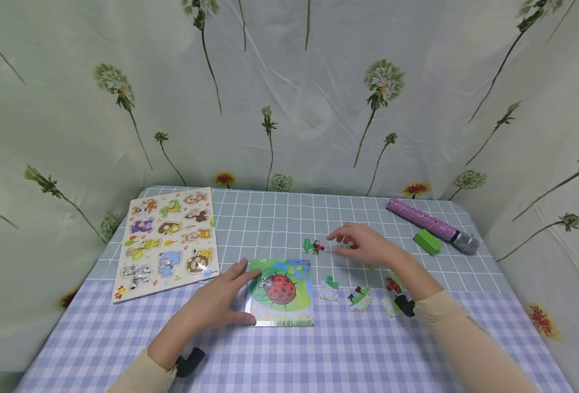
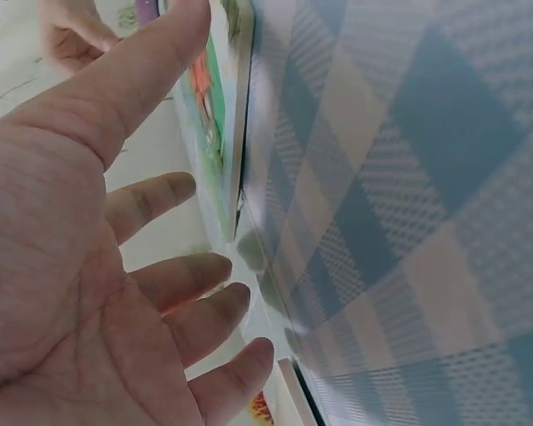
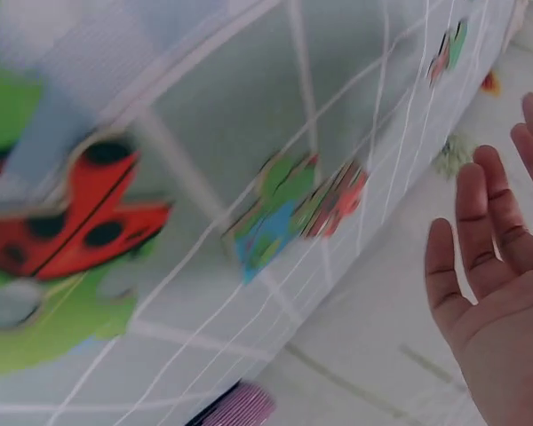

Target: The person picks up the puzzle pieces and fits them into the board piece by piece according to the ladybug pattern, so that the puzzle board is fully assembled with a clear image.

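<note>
A square ladybug puzzle board lies in front of my left hand. This hand's fingers are spread, with the fingertips and thumb right at the board's left edge; in the left wrist view its palm holds nothing. To the right, my right hand reaches over loose puzzle pieces, its fingers loosely bent and nothing between them in the right wrist view. A green and red piece lies just left of its fingertips. Nearer pieces include a green and white one and a red and black one, partly under the forearm.
On the left lies a large wooden animal puzzle board. A pink glittery microphone and a green block sit at the back right. Behind the table hangs a flower-print curtain. A checked cloth covers the table's near part.
</note>
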A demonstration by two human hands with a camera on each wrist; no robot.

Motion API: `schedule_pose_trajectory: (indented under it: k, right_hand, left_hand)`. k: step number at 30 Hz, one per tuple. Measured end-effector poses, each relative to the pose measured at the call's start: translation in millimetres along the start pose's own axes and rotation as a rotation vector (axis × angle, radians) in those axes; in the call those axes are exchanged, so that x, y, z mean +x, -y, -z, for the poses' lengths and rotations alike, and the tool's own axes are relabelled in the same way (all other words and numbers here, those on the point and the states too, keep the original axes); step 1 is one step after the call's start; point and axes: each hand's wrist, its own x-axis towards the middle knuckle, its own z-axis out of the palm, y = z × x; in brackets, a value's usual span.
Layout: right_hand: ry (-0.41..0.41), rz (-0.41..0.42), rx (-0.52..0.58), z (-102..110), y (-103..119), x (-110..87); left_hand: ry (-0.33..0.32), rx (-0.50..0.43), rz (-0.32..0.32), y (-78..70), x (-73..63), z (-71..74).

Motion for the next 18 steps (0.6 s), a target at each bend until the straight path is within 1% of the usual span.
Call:
schedule_pose_trajectory:
  k: [4, 10, 13, 18]
  right_hand:
    - [-0.007, -0.046, 0.003, 6.6, -12.5, -13.7]
    - [-0.011, -0.148, -0.014, 12.4, -27.7, -34.5]
    - [-0.007, -0.196, -0.002, 14.5, -32.1, -43.4]
    - [0.002, -0.246, 0.031, 16.7, -38.0, -54.3]
  left_hand:
    - [0.003, 0.007, -0.036, 0.2, 5.4, 0.7]
    - [0.040, 0.013, -0.094, 1.7, 14.2, 1.8]
    - [0.053, 0.017, -0.105, 2.4, 17.4, 2.2]
    - [0.069, 0.014, -0.105, 3.1, 20.1, 2.0]
